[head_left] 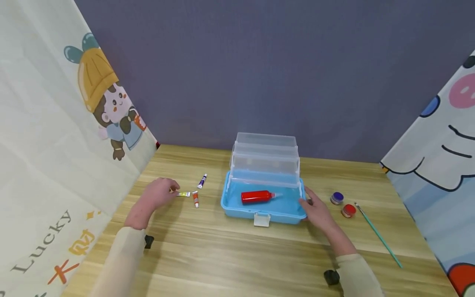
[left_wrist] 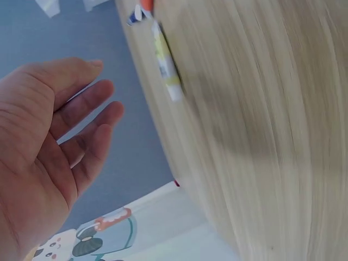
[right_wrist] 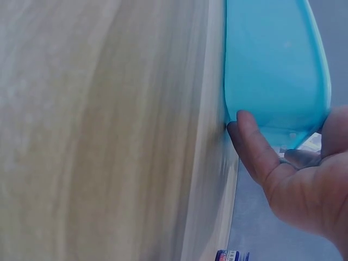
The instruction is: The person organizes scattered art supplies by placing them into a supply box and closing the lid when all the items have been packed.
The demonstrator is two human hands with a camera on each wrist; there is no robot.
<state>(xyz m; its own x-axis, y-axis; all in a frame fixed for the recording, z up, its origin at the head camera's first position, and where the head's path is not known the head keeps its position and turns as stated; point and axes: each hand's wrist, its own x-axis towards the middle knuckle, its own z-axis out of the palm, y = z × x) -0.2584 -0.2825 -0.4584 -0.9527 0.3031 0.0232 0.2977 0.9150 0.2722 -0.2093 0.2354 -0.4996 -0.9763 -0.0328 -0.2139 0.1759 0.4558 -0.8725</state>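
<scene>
Half curled, the left grip [head_left: 157, 193] hangs parted; the right grip [head_left: 315, 211] holds the box [head_left: 239, 213].

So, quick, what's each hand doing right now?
Left hand: open, holding nothing, near the yellow tube.
Right hand: holding the blue box at its right end, thumb over the edge.

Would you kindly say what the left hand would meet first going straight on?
Probably the yellow tube, just ahead of the left hand in the head view, though depth is unclear.
</scene>
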